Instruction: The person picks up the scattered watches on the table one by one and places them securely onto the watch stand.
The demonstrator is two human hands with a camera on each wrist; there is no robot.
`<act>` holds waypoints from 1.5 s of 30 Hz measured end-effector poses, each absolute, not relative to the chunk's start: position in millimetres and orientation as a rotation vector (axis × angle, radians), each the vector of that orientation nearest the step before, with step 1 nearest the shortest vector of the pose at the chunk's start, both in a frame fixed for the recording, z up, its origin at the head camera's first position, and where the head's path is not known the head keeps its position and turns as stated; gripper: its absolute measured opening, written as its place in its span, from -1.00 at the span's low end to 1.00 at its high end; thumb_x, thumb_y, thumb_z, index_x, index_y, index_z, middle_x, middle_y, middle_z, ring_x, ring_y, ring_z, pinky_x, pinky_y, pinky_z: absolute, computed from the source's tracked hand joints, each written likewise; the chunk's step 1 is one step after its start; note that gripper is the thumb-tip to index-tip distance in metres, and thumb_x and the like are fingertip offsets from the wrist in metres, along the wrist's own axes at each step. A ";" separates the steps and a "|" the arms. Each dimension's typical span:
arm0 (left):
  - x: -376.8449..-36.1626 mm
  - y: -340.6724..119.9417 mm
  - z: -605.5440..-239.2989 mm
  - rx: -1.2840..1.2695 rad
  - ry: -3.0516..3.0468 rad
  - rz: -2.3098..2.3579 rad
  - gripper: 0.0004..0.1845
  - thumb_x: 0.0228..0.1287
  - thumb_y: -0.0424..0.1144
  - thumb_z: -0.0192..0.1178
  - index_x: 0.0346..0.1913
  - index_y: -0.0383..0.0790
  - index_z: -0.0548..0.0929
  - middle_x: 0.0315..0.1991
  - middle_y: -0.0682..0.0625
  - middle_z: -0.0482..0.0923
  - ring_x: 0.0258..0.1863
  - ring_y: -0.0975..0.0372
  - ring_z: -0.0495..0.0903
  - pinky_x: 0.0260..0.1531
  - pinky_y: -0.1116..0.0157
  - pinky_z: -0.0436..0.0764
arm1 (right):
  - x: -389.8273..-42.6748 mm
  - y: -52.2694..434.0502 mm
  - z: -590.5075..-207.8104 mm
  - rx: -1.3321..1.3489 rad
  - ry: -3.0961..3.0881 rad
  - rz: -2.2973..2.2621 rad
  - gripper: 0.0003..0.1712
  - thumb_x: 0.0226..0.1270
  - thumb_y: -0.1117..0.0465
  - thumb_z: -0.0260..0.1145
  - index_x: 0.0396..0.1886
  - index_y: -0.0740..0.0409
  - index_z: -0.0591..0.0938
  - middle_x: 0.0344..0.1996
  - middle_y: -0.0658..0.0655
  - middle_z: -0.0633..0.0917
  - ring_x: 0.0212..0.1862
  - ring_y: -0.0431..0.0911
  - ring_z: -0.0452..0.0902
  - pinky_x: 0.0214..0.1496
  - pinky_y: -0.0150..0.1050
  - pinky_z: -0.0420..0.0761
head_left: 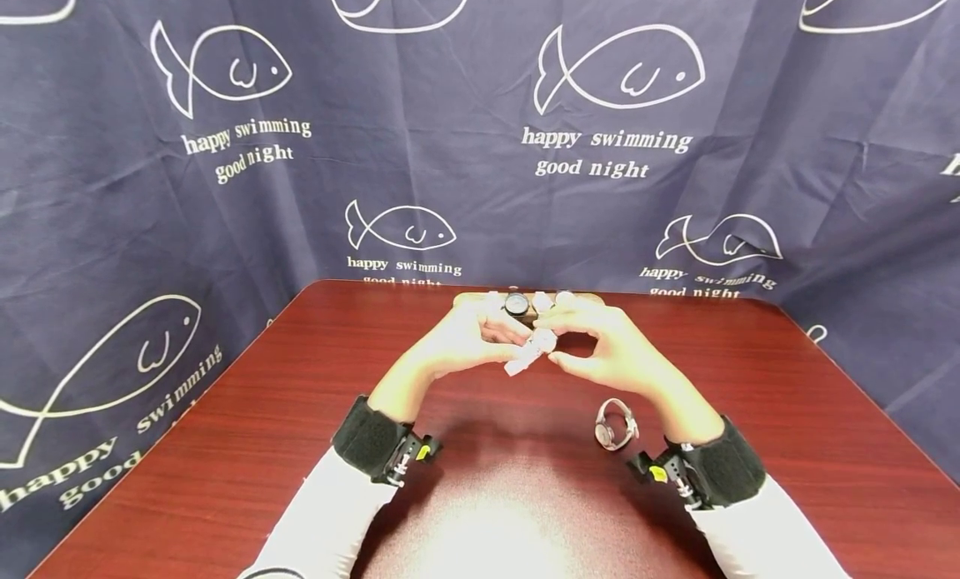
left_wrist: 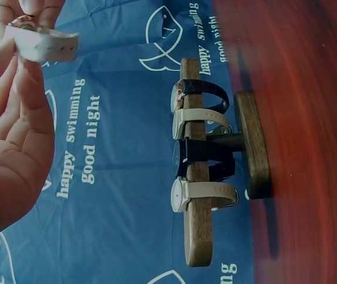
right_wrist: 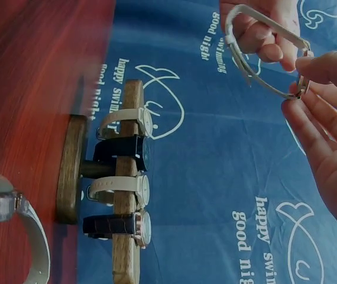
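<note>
Held up between both hands above the middle of a red-brown table (head_left: 225, 446): a white-strapped watch (head_left: 531, 351), gripped at each end. Left hand (head_left: 463, 339) raised with fingers curled, fingertips pinching one end of the strap; right hand (head_left: 609, 350) opposite, thumb and forefinger closed on the other end, remaining fingers loosely bent. Seen from the right wrist, the strap bowed into an open loop (right_wrist: 257, 56) with a small buckle at the fingertips (right_wrist: 310, 65). Seen from the left wrist, the band (left_wrist: 44, 44) lying across the left fingers (left_wrist: 23, 89).

Lying on the table just beside the right wrist, apart from both hands: a second watch (head_left: 615, 425) with a pale strap and a round pinkish face, tipped on its side.

Standing behind the hands near the far edge of the table: a wooden stand (left_wrist: 252, 142), round base, short post and crossbar, carrying four watches (right_wrist: 124, 183) side by side, two pale-strapped and two dark-strapped.

Hung behind and around the table: a dark blue cloth (head_left: 787, 146) printed with white fish outlines and the words "happy swimming good night".

White sleeves and black wrist straps on both arms.
</note>
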State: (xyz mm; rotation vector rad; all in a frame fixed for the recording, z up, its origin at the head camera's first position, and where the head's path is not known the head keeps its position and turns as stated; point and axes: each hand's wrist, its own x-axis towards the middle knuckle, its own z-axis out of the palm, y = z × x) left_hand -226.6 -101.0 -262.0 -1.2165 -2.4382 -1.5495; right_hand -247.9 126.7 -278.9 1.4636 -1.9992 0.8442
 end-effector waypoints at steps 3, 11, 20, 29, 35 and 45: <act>-226.5 -100.6 -262.8 -1.199 -2.487 -1.540 -0.77 -0.06 -0.50 0.26 -0.25 -0.47 0.60 -0.36 -0.22 0.61 -0.33 0.16 0.62 -0.19 0.25 0.55 | -247.1 126.2 -278.3 1.458 -1.988 0.838 -0.57 -0.17 0.34 0.42 -0.18 0.03 0.65 -0.11 -0.05 0.58 0.02 -0.11 0.38 0.08 -0.20 0.31; -228.2 -98.1 -266.8 -1.124 -2.354 -1.599 -0.86 -0.08 -0.56 0.23 -0.37 -0.47 0.57 -0.47 -0.22 0.59 -0.45 0.11 0.59 -0.42 0.29 0.60 | -243.2 120.5 -276.1 1.325 -1.979 1.040 -0.56 -0.15 0.45 0.40 -0.15 0.22 0.59 -0.15 0.07 0.60 -0.14 -0.12 0.52 -0.08 -0.33 0.52; -226.1 -92.9 -266.9 -0.921 -2.218 -1.704 -0.89 -0.07 -0.53 0.24 -0.39 -0.46 0.59 -0.42 -0.19 0.59 -0.45 0.17 0.60 -0.46 0.26 0.61 | -218.6 109.4 -259.5 1.205 -1.996 1.088 -0.41 -0.21 0.44 0.44 -0.06 0.38 0.48 -0.22 0.21 0.59 -0.23 -0.03 0.56 -0.17 -0.20 0.56; -229.1 -89.0 -270.4 -1.178 -2.037 -1.793 -0.88 -0.15 -0.64 0.25 -0.45 -0.55 0.57 -0.47 -0.30 0.57 -0.47 0.15 0.58 -0.40 0.18 0.60 | -245.2 108.9 -286.8 1.154 -1.980 0.928 -0.33 -0.27 0.25 0.51 -0.02 0.17 0.52 -0.21 0.02 0.60 -0.21 -0.18 0.53 -0.15 -0.37 0.51; -227.7 -88.1 -270.1 -1.197 -2.036 -1.803 -0.83 -0.20 -0.64 0.29 -0.43 -0.55 0.56 -0.43 -0.30 0.54 -0.42 0.06 0.59 -0.33 0.10 0.59 | -244.3 110.2 -287.8 1.135 -1.943 0.875 -0.45 -0.25 0.30 0.48 -0.11 0.17 0.55 -0.23 0.06 0.59 -0.23 -0.13 0.53 -0.23 -0.33 0.53; -217.6 -84.2 -260.5 -1.238 -1.986 -1.396 -0.40 -0.36 -0.52 0.43 -0.07 -0.47 0.49 -0.15 -0.25 0.51 -0.20 0.02 0.54 -0.21 0.28 0.57 | -243.6 110.3 -288.4 1.115 -1.892 0.845 -0.49 -0.23 0.29 0.47 -0.14 0.18 0.56 -0.26 0.05 0.61 -0.25 -0.09 0.51 -0.19 -0.37 0.47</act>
